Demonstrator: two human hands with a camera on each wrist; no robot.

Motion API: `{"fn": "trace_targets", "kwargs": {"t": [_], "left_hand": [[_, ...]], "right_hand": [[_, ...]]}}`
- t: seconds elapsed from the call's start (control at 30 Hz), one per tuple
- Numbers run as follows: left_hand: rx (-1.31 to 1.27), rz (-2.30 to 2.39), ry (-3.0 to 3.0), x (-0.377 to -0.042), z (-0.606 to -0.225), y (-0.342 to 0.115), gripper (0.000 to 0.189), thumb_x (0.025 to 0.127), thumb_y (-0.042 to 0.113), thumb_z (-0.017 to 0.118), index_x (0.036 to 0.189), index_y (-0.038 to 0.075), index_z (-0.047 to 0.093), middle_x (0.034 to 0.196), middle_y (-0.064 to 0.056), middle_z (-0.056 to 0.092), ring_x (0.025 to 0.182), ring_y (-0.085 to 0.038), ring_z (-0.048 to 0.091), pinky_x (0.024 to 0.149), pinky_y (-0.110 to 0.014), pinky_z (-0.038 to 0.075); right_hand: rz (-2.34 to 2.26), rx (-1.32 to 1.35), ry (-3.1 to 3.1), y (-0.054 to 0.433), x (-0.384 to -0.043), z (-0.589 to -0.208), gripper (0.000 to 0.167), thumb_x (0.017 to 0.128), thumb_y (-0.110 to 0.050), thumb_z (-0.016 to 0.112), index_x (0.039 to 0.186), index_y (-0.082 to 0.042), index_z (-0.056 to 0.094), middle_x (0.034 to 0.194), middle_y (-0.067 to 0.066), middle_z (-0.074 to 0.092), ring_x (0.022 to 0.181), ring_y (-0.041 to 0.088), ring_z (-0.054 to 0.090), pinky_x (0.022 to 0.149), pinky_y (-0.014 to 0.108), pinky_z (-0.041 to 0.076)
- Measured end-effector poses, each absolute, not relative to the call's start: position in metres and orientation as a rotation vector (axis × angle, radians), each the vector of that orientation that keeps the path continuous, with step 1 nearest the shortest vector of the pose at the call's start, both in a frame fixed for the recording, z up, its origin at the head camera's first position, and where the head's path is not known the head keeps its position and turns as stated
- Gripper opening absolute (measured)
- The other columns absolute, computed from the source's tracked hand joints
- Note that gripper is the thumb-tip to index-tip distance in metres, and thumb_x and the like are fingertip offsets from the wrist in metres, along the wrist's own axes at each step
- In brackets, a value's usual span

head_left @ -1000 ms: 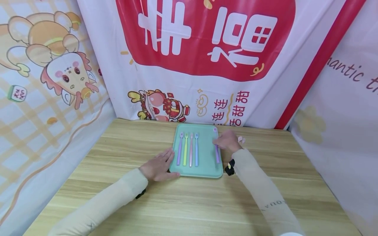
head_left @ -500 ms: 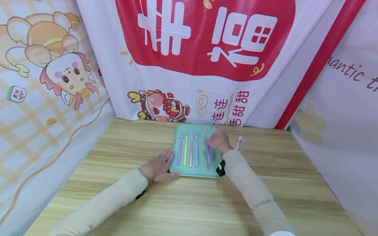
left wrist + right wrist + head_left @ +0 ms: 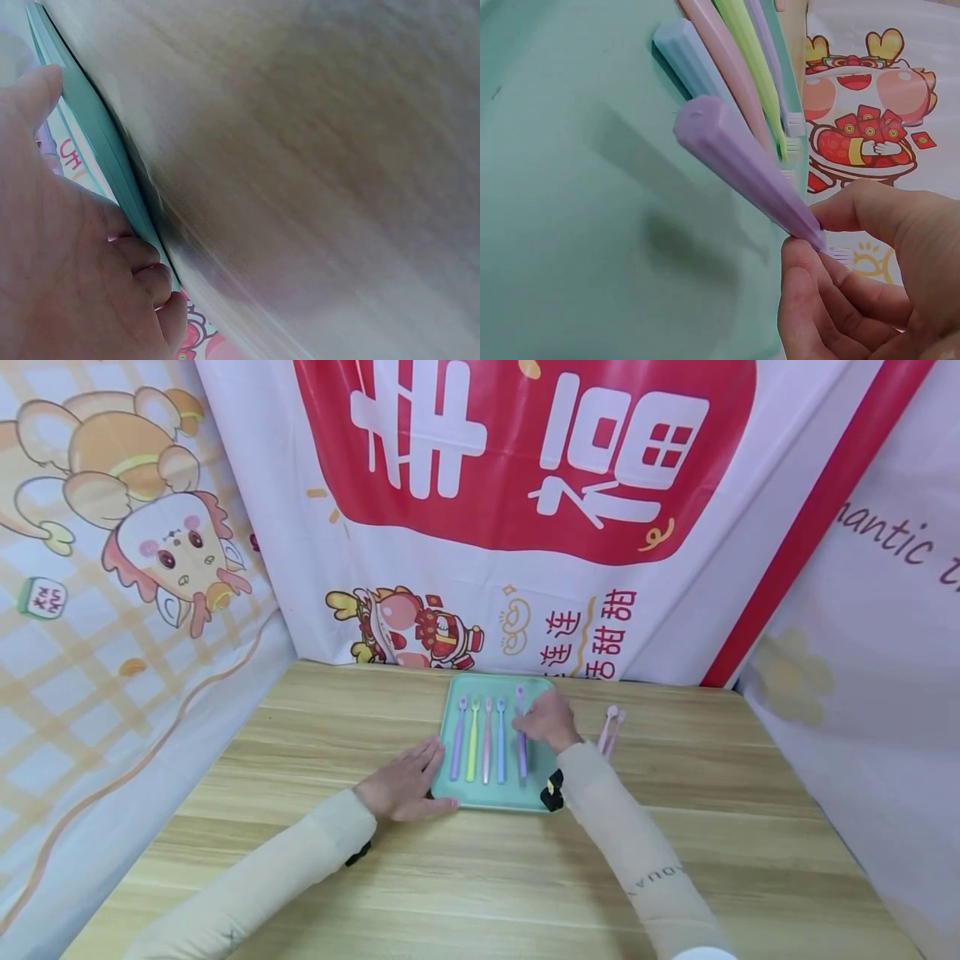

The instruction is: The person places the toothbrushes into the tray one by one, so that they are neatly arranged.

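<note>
My right hand (image 3: 550, 718) pinches a purple toothbrush (image 3: 742, 169) between thumb and fingers, over the right part of a mint-green tray (image 3: 495, 799). A shadow beneath the handle in the right wrist view shows it raised off the tray. Left of it, a blue toothbrush (image 3: 502, 747), a pink toothbrush (image 3: 487, 747), a yellow-green toothbrush (image 3: 472, 747) and another purple toothbrush (image 3: 457, 747) lie side by side, heads pointing away from me. With fingers extended, my left hand (image 3: 401, 783) rests against the tray's left edge, thumb at the near-left corner.
Two pale pink toothbrushes (image 3: 609, 727) lie on the wooden table (image 3: 480, 885) right of the tray, partly hidden by my right arm. A printed cloth (image 3: 517, 543) hangs behind the table's far edge, with more cloth on both sides.
My right hand has moved left with the purple toothbrush, from the tray's right edge to beside the blue one. The pale pink toothbrushes have come into fuller view. My left hand stays put.
</note>
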State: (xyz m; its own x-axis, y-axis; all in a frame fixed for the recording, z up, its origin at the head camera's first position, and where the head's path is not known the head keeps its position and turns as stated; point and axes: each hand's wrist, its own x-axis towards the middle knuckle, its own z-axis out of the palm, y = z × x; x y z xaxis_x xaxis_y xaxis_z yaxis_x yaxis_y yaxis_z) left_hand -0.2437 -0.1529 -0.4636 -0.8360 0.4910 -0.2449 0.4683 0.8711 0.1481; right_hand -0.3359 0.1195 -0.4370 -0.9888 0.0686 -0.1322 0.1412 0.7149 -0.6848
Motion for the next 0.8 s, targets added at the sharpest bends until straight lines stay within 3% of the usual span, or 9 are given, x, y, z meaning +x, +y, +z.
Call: {"fn": "trace_targets", "kwargs": {"t": [0.8], "left_hand": [[0.735, 0.107, 2.771, -0.244, -0.464, -0.154, 0.102, 0.102, 0.074, 0.042, 0.168, 0.0, 0.017, 0.178, -0.019, 0.01, 0.167, -0.034, 0.011, 0.135, -0.051, 0.021]], "right_hand": [[-1.14, 0.217, 2.778, 0.112, -0.338, -0.456, 0.042, 0.085, -0.019, 0.084, 0.057, -0.013, 0.054, 0.049, -0.005, 0.045, 0.045, 0.009, 0.038, 0.042, 0.024, 0.032]]}}
